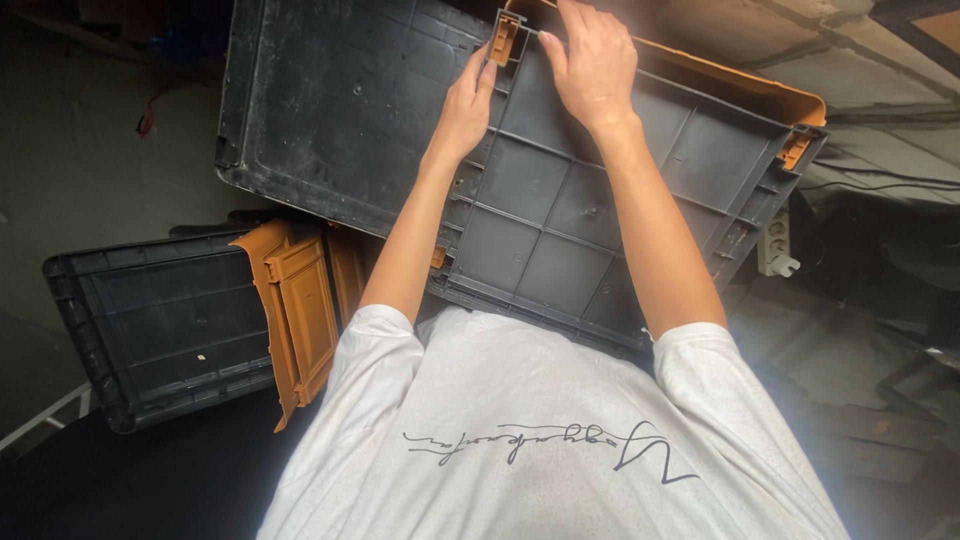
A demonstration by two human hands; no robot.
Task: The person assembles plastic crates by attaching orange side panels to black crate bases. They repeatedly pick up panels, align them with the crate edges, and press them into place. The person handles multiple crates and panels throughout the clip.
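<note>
At nine o'clock in the head view a dark crate (160, 330) is seen lying on its side against the floor, its ribbed panel turned up. Just beside it, toward the centre, an orange flap (300, 310) is leaned against that crate, apparently parked out of the way.

At eleven o'clock a black panel (330, 100), scuffed and dusty, is laid flat. Its right edge is overlapped by the grey crate (560, 220), which is held bottom-up across the lap, ribbed underside facing the camera, probably so that the fittings at its far rim can be reached.

The left hand (465, 110) is stretched to twelve o'clock, fingers together and pressed against the rib just below the orange latch (505, 38); a steadying hold is suggested rather than a grip. Whether anything is pinched cannot be told.

The right hand (592, 62) is set at the same corner, just right of the latch, fingers curled over the crate's far edge and bearing on it. An orange rim (740, 75) shows behind that edge, running toward two o'clock, where a second orange clip (795, 150) sits at the corner.

At three o'clock a white power strip (777, 245) lies near the crate's right side, apart from it.
</note>
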